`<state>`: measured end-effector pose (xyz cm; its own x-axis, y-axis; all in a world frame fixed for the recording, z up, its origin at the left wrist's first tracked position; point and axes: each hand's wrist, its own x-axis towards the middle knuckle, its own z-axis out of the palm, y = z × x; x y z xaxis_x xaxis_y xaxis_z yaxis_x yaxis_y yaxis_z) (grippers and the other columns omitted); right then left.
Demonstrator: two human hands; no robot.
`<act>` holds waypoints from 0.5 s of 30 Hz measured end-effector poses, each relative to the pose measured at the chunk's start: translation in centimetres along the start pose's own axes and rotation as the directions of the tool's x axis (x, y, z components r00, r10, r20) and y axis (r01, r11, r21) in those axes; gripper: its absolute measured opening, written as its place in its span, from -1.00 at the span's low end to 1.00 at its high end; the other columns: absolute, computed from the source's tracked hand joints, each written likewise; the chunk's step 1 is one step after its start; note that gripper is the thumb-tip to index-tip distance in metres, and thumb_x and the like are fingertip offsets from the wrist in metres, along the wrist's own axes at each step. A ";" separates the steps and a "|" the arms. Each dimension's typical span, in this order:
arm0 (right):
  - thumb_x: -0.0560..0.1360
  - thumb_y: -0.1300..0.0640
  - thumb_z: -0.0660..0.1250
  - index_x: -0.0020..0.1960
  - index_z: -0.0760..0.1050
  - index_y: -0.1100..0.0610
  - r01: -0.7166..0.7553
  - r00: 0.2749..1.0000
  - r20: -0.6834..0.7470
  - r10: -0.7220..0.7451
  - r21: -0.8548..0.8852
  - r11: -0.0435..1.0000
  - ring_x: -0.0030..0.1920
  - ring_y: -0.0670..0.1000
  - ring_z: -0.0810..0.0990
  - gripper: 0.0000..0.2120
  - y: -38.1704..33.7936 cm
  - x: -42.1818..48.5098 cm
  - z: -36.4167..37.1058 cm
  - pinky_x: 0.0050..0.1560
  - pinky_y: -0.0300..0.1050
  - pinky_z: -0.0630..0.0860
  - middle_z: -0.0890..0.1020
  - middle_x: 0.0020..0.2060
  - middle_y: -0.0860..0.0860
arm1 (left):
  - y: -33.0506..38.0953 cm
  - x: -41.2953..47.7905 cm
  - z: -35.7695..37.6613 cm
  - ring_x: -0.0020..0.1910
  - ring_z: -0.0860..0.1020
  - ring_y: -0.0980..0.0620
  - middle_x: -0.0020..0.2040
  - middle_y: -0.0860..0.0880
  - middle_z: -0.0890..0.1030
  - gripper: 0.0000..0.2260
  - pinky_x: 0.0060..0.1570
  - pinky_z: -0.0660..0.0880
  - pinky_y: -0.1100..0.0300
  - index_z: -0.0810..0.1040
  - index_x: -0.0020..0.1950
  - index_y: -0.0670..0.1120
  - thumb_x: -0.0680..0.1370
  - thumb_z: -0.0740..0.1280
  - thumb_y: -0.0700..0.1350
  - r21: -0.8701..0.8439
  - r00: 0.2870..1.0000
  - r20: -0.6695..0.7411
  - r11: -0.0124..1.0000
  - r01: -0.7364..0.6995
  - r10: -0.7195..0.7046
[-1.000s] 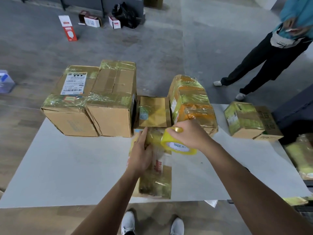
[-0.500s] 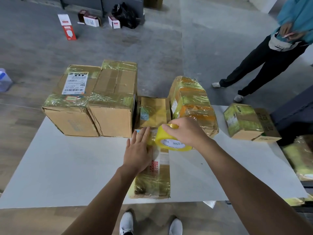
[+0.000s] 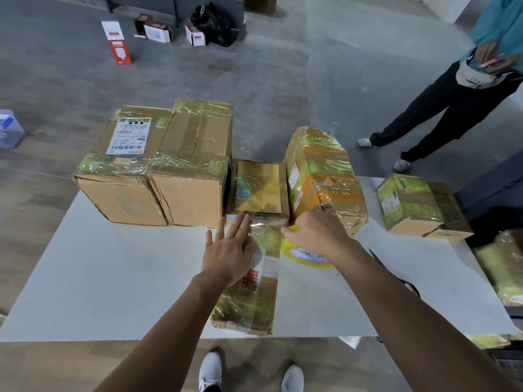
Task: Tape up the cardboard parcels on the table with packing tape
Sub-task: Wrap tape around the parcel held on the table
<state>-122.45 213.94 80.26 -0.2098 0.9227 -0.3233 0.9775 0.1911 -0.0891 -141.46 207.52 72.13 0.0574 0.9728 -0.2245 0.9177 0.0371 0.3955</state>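
flat parcel [image 3: 249, 301] on table [image 3: 113, 278], before boxes [image 3: 158, 171].

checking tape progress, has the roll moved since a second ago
Yes: the roll in the right hand shifted right, off the flat parcel, now beside it.

Just the one view here: a wide-angle cam on the wearer's head, facing forward and tilted steeply down over the white table [image 3: 113, 278]. It sits close above the table's near edge. Both forearms come in from the bottom, and the wearer's sneakers [image 3: 210, 372] show just under that edge. The left hand [image 3: 229, 256] and the right hand [image 3: 317, 236] land just below mid-frame, near enough to read print on the tape roll [image 3: 302, 256]. Beyond the table's far edge, grey floor [image 3: 283, 80] fills the top, with a standing person [image 3: 452, 108] past the far right corner.
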 end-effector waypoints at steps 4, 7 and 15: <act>0.57 -0.21 0.18 -0.40 0.29 0.13 -0.036 0.999 0.025 0.035 0.010 0.999 -0.39 0.02 0.38 -0.49 0.2 0.3 0.9 -0.38 -0.15 0.25 0.40 -0.29 0.06 | 0.0 0.0 0.0 0.57 -0.26 -0.11 0.57 0.15 -0.26 -0.44 0.53 -0.15 -0.17 -0.27 0.58 0.09 0.67 -0.05 0.12 0.033 1.000 0.015 0.999 -0.015 0.015; 0.56 -0.25 0.21 -0.40 0.24 0.13 -0.015 0.999 0.040 0.016 -0.011 1.000 -0.42 0.02 0.30 -0.45 0.2 0.8 1.4 -0.41 -0.13 0.17 0.32 -0.40 0.02 | -0.1 0.0 -0.1 0.57 -0.27 -0.10 0.54 0.16 -0.31 -0.44 0.53 -0.15 -0.17 -0.27 0.58 0.07 0.67 -0.07 0.12 0.050 1.000 0.013 0.999 -0.022 0.022; 0.52 -0.34 0.20 -0.26 0.47 0.15 0.004 0.997 0.077 -0.004 0.000 1.000 -0.26 0.06 0.45 -0.45 0.4 1.6 2.5 -0.31 -0.11 0.30 0.38 -0.40 0.01 | 0.6 0.1 0.0 0.55 -0.30 -0.17 0.55 0.02 -0.34 -0.25 0.49 -0.18 -0.26 -0.30 0.58 -0.03 0.51 -0.34 0.36 0.197 0.999 0.034 0.980 -0.009 0.002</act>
<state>-122.45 214.68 77.31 -0.2147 0.8934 -0.3948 0.9767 0.1948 -0.0902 -140.89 207.59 72.32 0.0731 0.9645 -0.2539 0.9766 -0.0176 0.2143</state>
